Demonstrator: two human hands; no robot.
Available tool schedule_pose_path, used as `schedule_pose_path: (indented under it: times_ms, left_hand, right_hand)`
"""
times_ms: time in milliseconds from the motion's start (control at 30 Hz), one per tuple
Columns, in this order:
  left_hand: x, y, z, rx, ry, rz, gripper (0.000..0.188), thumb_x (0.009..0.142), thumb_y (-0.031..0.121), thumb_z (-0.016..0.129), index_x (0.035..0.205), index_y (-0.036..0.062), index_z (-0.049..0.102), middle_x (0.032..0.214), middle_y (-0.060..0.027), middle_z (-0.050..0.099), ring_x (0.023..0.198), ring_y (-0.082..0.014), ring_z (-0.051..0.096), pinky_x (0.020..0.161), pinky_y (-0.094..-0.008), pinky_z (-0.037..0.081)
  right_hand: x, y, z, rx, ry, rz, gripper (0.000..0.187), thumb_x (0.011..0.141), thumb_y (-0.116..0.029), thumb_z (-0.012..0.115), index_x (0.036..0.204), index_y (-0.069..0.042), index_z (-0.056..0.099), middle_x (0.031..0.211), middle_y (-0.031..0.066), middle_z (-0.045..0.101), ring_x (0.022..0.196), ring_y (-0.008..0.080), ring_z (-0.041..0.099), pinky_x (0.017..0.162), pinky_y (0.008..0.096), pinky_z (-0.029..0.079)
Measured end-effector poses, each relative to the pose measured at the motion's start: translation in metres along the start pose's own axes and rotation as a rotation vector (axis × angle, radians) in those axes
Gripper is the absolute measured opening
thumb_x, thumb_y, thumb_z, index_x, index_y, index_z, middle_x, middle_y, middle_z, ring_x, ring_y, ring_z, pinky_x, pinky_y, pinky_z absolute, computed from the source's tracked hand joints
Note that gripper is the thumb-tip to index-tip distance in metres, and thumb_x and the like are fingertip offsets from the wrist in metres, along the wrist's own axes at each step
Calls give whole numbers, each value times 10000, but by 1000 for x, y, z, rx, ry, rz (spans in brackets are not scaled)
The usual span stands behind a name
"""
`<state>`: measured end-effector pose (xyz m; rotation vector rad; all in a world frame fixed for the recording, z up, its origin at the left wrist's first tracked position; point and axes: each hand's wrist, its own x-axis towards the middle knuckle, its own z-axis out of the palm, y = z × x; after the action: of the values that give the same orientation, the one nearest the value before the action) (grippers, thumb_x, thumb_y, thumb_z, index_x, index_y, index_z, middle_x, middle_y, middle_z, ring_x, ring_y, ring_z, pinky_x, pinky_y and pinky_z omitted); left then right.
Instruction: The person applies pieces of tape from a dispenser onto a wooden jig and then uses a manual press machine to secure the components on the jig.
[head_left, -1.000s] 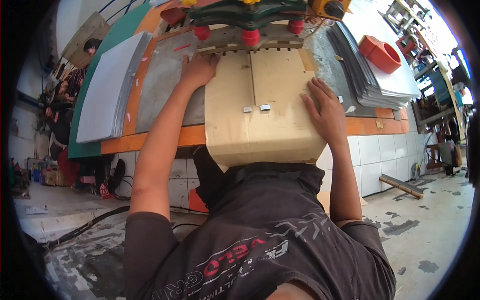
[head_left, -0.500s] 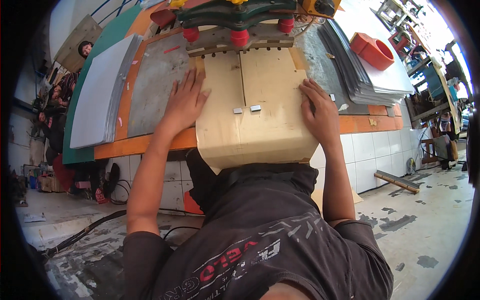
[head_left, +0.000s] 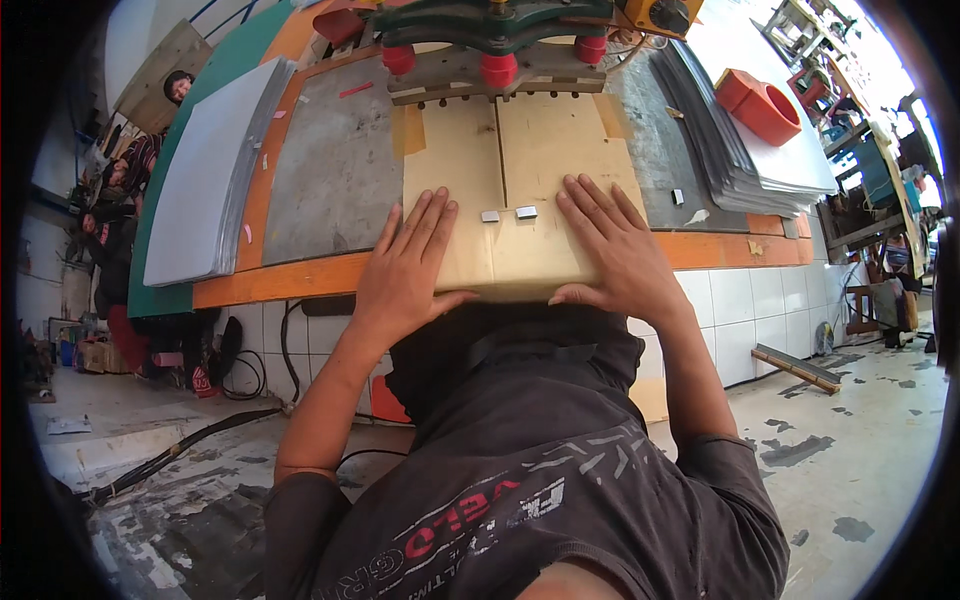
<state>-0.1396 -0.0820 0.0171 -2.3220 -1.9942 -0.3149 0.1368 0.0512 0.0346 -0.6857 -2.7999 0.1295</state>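
My left hand (head_left: 405, 265) lies flat on the near left corner of a tan sheet (head_left: 450, 150), fingers stretched forward and thumb along the near edge. Opposite it, my right hand (head_left: 622, 255) rests on the near right part in the same way, fingers spread. Neither hand grips anything. The sheet has a dark slit (head_left: 502, 150) running down its middle, and its near edge bends down at the table edge. Between my hands sit two small whitish blocks, a left one (head_left: 489, 216) and a right one (head_left: 526, 212).
At the sheet's far end stands a dark green press (head_left: 510, 32) with red round feet. Stacked sheets lie left (head_left: 205, 180) and right (head_left: 720, 150), with an orange-red ring-shaped holder (head_left: 760, 105) on the right stack. Another small block (head_left: 678, 197) lies beside the sheet. People sit at far left.
Both hands have come back toward me from the sheet's sides onto its near part. The sheet's near end, which sloped toward my lap, is now bent down at the table edge.
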Motion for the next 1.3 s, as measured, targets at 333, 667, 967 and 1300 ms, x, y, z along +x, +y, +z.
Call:
schedule_pose_path:
  times_ms: [333,667,967,1300]
  left_hand:
    - [1,2,2,-14,70,-17,1066,704,449,833,1544,68,297,1592,-109,333,1477,-258,313,1225,-450,255]
    - [1,4,2,-8,88,-31,1058,703,467,826,1542,83,309,1584,-111,348,1471,-262,327,1224,-437,262]
    - [7,-36,-18,-751,73,-77,626,913,390,682,1393,15,538,1494,-151,484,1416,-274,413,1184,-399,289]
    - [119,-198,27,-503,395,-471,383,945,283,637,1215,16,682,1140,-168,697,974,-282,671,890,-373,503]
  right_hand:
    - [2,-6,5,-77,-8,72,1087,702,-491,797,1552,-65,271,1605,106,308,1491,252,276,1245,456,186]
    - [3,-7,4,-77,-1,79,1100,685,-496,807,1553,-77,278,1599,104,321,1485,246,290,1239,453,215]
    - [2,17,-11,245,103,53,798,853,-447,725,1457,-16,432,1501,192,442,1403,335,405,1169,436,313]
    - [91,170,-6,185,323,466,326,912,-164,591,1160,31,674,1090,285,674,1037,437,647,908,454,510]
